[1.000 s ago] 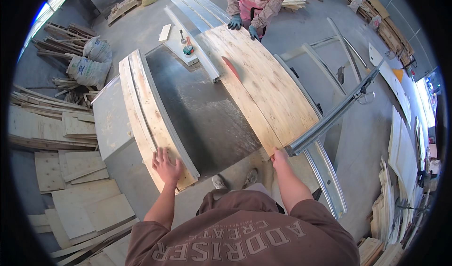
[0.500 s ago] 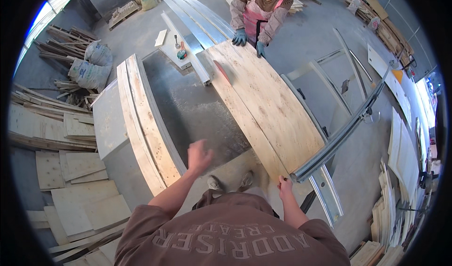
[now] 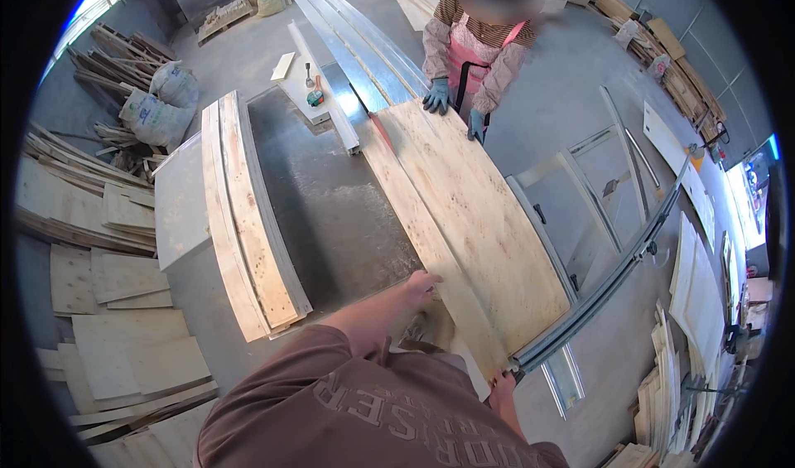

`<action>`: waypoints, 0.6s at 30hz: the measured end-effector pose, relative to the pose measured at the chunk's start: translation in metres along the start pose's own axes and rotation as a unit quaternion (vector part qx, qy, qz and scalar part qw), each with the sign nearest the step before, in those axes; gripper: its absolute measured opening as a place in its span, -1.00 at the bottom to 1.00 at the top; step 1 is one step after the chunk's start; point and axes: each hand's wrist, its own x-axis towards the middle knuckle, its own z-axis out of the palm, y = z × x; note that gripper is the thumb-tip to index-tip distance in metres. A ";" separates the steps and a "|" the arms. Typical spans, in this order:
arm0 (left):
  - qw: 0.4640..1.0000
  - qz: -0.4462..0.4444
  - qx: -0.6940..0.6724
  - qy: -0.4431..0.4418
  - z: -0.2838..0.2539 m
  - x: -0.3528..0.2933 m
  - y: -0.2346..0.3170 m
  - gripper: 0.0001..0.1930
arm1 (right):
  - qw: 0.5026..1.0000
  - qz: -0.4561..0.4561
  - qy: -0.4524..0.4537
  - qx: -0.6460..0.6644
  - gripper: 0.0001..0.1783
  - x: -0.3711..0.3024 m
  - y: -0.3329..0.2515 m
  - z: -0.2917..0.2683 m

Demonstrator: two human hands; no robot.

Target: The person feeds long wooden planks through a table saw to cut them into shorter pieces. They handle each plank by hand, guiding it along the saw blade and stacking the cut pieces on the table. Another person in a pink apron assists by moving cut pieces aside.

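Note:
A narrow plywood strip (image 3: pixel 431 248) lies alongside a wide plywood sheet (image 3: pixel 489 228), with a lengthwise gap between them. My left hand (image 3: pixel 424 285) has its fingers closed at the strip's left edge. At the near end corner, my right hand (image 3: pixel 501 385) grips the strip, close to the end of a long metal rail. A thin red upright piece (image 3: pixel 382 131) stands in the gap near the far end. Across from me, a person in a pink apron rests one blue-gloved hand (image 3: pixel 436 97) on the sheet's far edge; the other glove is at its far right corner.
Stacked long boards (image 3: pixel 261 253) stand at left. A metal rail (image 3: pixel 596 282) and frame (image 3: pixel 592 195) extend on the right. A tape measure (image 3: pixel 315 98) lies on the side panel beyond. Plywood offcuts (image 3: pixel 137 348) cover the floor at lower left; more sheets lean at right.
My left hand has moved right and closed at the strip's edge. My right hand stays at the near corner, and the gap between strip and sheet looks wider. My view has shifted.

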 end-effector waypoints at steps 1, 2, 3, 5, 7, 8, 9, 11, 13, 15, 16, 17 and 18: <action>0.998 -0.028 -0.061 0.004 0.006 0.013 -0.008 -0.80 | 1.000 -0.006 0.001 -0.013 -0.80 -0.002 0.003 -0.021; 0.991 -0.054 -0.124 0.011 0.010 0.027 -0.021 -0.80 | 1.000 0.012 -0.001 -0.025 -0.81 -0.008 0.000 -0.038; 0.979 -0.083 -0.185 0.015 0.013 0.039 -0.028 -0.80 | 0.999 0.033 0.000 -0.038 -0.81 -0.018 -0.008 -0.055; 0.983 -0.118 -0.141 -0.018 0.037 0.007 -0.018 -0.71 | 0.998 0.041 0.052 -0.019 -0.80 -0.051 -0.008 -0.082; 0.991 -0.087 -0.095 -0.031 0.046 -0.002 -0.051 -0.67 | 0.997 0.047 0.057 -0.014 -0.74 -0.076 -0.028 -0.107; 0.989 -0.088 -0.100 -0.058 0.047 -0.012 -0.058 -0.64 | 0.997 0.045 0.060 -0.021 -0.71 -0.092 -0.036 -0.119; 0.987 -0.088 -0.104 -0.083 0.049 -0.030 -0.062 -0.61 | 0.997 0.043 0.061 -0.028 -0.68 -0.103 -0.048 -0.123; 0.986 -0.083 -0.100 -0.107 0.045 -0.076 -0.040 -0.58 | 0.998 0.032 0.018 -0.045 -0.65 -0.106 -0.065 -0.116; 0.988 -0.074 -0.087 -0.103 0.025 -0.134 0.004 -0.57 | 0.998 0.020 -0.020 -0.058 -0.62 -0.113 -0.080 -0.104; 0.984 -0.005 -0.142 -0.110 -0.030 -0.140 0.024 -0.58 | 0.994 0.009 -0.066 -0.081 -0.58 -0.113 -0.103 -0.071; 0.983 0.033 -0.147 -0.104 -0.056 -0.145 0.048 -0.61 | 0.986 -0.021 -0.103 -0.130 -0.58 -0.112 -0.114 -0.041; 0.984 0.051 -0.164 -0.047 -0.082 -0.147 0.073 -0.62 | 0.970 -0.051 -0.146 -0.185 -0.56 -0.104 -0.136 0.000; 0.981 0.071 -0.179 0.011 -0.108 -0.146 0.103 -0.63 | 0.945 -0.076 -0.181 -0.263 -0.58 -0.100 -0.155 0.041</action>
